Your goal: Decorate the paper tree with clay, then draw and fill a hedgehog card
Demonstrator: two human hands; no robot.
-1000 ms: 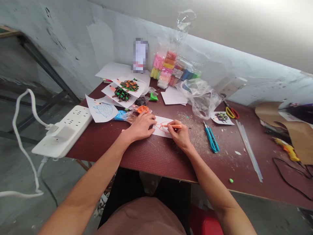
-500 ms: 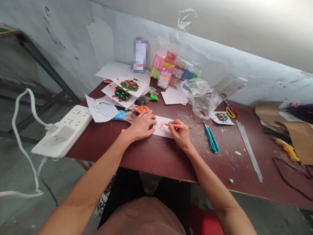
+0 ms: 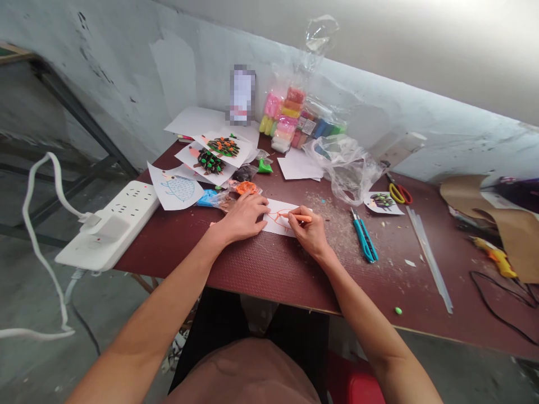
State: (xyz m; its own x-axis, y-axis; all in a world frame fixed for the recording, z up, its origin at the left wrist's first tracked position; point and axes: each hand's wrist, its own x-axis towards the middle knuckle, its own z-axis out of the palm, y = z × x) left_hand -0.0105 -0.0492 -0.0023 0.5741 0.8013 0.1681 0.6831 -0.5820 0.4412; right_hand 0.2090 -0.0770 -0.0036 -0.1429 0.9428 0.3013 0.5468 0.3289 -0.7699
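A small white sheet of paper (image 3: 277, 224) lies on the dark red table with an orange line drawing on it. My right hand (image 3: 310, 231) is closed round an orange marker (image 3: 302, 217), its tip on the drawing. Spread flat, my left hand (image 3: 247, 217) rests at the sheet's left edge, fingers stretched out. Just beyond it are orange clay (image 3: 246, 188) and blue clay (image 3: 207, 197) in plastic wrap. A sheet with a blue hedgehog drawing (image 3: 180, 189) lies to the left. Behind it are sheets with clay-covered hedgehog pictures (image 3: 223, 147).
A white power strip (image 3: 113, 224) sits on the left edge. Bagged colored clay (image 3: 290, 120) and a crumpled plastic bag (image 3: 349, 163) stand at the back. To the right lie a teal utility knife (image 3: 364, 235), scissors (image 3: 399, 192), glue sticks (image 3: 429, 261) and a yellow glue gun (image 3: 497, 258).
My right hand and the orange marker have shifted very slightly left over the drawing. My left hand stays in place.
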